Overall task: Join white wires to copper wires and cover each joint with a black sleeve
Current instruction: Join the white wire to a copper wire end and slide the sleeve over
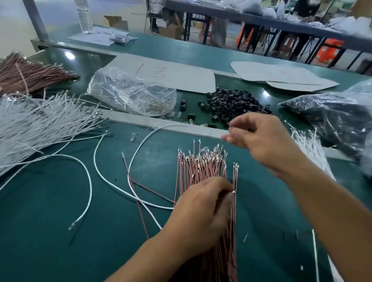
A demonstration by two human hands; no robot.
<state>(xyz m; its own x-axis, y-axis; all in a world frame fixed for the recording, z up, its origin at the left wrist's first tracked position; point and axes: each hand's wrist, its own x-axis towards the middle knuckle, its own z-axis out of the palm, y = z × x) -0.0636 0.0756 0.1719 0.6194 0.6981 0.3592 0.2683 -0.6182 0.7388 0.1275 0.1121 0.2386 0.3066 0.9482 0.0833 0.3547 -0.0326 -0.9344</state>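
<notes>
Green tabletop (38, 230) fills the head view, with the left hand (201, 209) lying palm down on a bundle of copper wires (203, 165) near the front edge. Its fingers are curled onto the bundle, and the thumb and forefinger pinch a strand at the bundle's right side. The wires' metal-tipped ends fan out beyond the knuckles, pointing away from the person

The right hand (259, 137) hangs in the air above and beyond those tips, blurred, with its fingers loosely bent; whether it holds anything I cannot tell

White wires (32, 123) lie in a thick heap at the left edge, and a few loose ones (90, 188) curl across the tabletop between the heap and the left hand. Black sleeves (231, 103) sit in a pile past a pale rail, just behind the right hand. A clear bag (127, 91) of small shiny parts lies left of the pile, a dark bag (331, 117) to its right. A brown wire bundle (21, 74) rests at the far left, and a bottle (83, 10) stands further back
</notes>
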